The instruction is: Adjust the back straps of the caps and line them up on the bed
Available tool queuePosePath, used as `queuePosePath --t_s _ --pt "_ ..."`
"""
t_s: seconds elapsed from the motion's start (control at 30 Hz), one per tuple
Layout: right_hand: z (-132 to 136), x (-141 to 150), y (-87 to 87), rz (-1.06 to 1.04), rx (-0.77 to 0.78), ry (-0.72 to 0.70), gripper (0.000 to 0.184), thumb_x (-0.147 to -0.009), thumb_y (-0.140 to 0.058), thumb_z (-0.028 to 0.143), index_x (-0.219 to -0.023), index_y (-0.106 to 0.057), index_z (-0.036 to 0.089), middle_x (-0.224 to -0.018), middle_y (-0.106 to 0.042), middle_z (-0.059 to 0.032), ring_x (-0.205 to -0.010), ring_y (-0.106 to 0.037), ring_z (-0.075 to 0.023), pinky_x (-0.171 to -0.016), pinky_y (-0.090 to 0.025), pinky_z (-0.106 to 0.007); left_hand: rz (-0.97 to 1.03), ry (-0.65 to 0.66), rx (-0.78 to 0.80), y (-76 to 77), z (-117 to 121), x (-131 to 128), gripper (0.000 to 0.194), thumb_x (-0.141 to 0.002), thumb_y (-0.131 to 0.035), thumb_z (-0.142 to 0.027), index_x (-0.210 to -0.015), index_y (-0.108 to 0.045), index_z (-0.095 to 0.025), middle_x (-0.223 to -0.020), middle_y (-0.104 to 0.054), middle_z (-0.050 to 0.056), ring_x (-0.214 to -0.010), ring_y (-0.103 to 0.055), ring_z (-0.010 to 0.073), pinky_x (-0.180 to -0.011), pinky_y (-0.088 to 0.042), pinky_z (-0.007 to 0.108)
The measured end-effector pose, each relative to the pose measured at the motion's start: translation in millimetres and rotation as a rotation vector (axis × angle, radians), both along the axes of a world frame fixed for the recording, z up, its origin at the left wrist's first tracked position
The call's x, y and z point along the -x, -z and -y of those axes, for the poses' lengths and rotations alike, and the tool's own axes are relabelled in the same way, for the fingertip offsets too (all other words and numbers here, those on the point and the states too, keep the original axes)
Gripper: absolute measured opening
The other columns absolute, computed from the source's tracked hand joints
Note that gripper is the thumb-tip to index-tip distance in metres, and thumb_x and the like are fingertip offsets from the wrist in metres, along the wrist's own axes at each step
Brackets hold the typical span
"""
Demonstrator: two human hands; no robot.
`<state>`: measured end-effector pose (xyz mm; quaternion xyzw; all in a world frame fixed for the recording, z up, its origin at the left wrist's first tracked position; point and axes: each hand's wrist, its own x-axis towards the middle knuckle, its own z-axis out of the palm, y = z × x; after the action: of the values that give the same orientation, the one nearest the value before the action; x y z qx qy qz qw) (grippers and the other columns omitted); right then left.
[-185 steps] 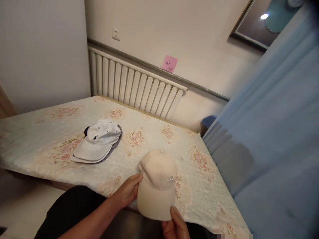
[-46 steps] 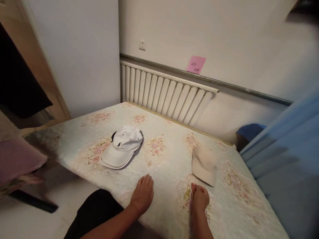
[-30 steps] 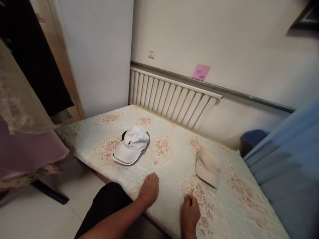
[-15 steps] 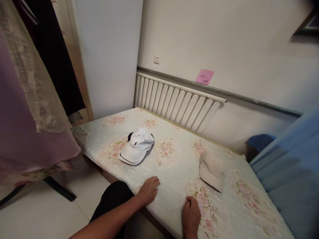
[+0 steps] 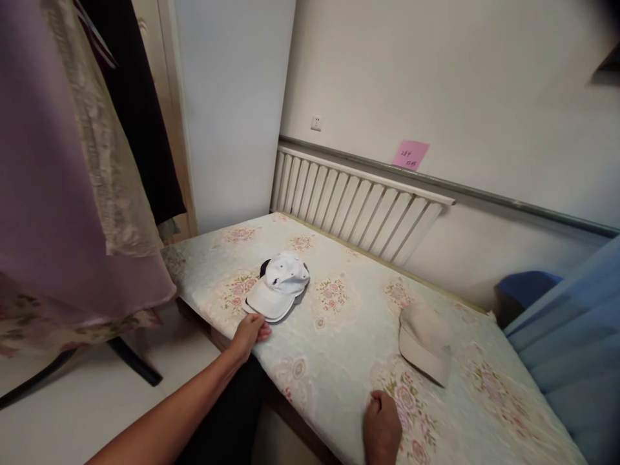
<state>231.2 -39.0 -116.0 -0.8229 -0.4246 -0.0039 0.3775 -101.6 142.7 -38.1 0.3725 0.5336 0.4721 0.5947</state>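
Note:
My left hand (image 5: 252,331) is at the front edge of a white baseball cap (image 5: 285,274), its fingers curled and pinched at the brim. That cap has a small dark logo and sits over other caps; a dark edge and a second brim show beneath it. How far the fingers reach around the brim is partly hidden. Close to the bed's near edge, my right hand (image 5: 382,426) is closed in a loose fist with nothing visible in it. Beyond it a beige cap (image 5: 425,342) lies on the flowered bedspread (image 5: 349,349), apart from the hand.
Clothes (image 5: 72,161) hang at the left above a black stand leg (image 5: 135,361). Behind the bed are a white radiator (image 5: 358,200), a pink note (image 5: 411,155) and a wall socket (image 5: 316,123). A blue curtain (image 5: 576,349) hangs on the right, beside a blue object (image 5: 526,287).
My left hand has moved left and forward from the bedspread to the white cap's brim. The right fist stays on the bed, and the view has shifted slightly left.

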Motion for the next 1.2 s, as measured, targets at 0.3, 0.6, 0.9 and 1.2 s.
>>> queuePosePath --t_s 0.3,0.6,0.9,1.2 --pt "-1 0 1.0 0.023 0.053 -0.005 0.027 -0.080 -0.035 0.029 -0.085 -0.059 0.019 -0.088 -0.065 -0.0118 -0.087 -0.059 -0.0263 -0.080 -0.042 -0.035 0.185 -0.180 0.183 -7.4 -21 13 0.004 -0.082 -0.054 -0.015 -0.081 -0.051 -0.012 -0.065 -0.062 0.004 -0.055 -0.064 0.0140 -0.053 -0.056 0.025" --pt "-1 2 -0.4 0.038 0.044 0.002 0.025 -0.081 -0.034 0.029 -0.083 -0.058 0.019 -0.086 -0.065 -0.0110 -0.084 -0.059 -0.0259 -0.079 -0.042 -0.035 0.242 -0.198 0.249 -14.2 -29 12 0.008 -0.086 -0.050 -0.013 -0.080 -0.054 -0.010 -0.064 -0.065 0.011 -0.053 -0.065 0.0164 -0.051 -0.056 0.026" --pt "-2 2 2.2 0.067 0.000 -0.011 0.024 -0.081 -0.035 0.027 -0.085 -0.057 0.019 -0.086 -0.064 -0.0106 -0.085 -0.058 -0.0252 -0.080 -0.041 -0.035 0.273 -0.203 0.306 -26.3 -28 10 0.008 -0.088 -0.049 -0.013 -0.081 -0.052 -0.011 -0.062 -0.064 0.009 -0.052 -0.064 0.0158 -0.054 -0.055 0.026" --pt "-1 3 0.1 0.080 -0.006 -0.002 0.025 -0.081 -0.035 0.028 -0.084 -0.058 0.019 -0.085 -0.065 -0.0107 -0.085 -0.059 -0.0251 -0.079 -0.042 -0.034 0.363 -0.189 0.356 -34.7 -32 9 0.009 -0.087 -0.052 -0.012 -0.079 -0.050 -0.015 -0.060 -0.064 0.007 -0.053 -0.063 0.0148 -0.054 -0.053 0.023"
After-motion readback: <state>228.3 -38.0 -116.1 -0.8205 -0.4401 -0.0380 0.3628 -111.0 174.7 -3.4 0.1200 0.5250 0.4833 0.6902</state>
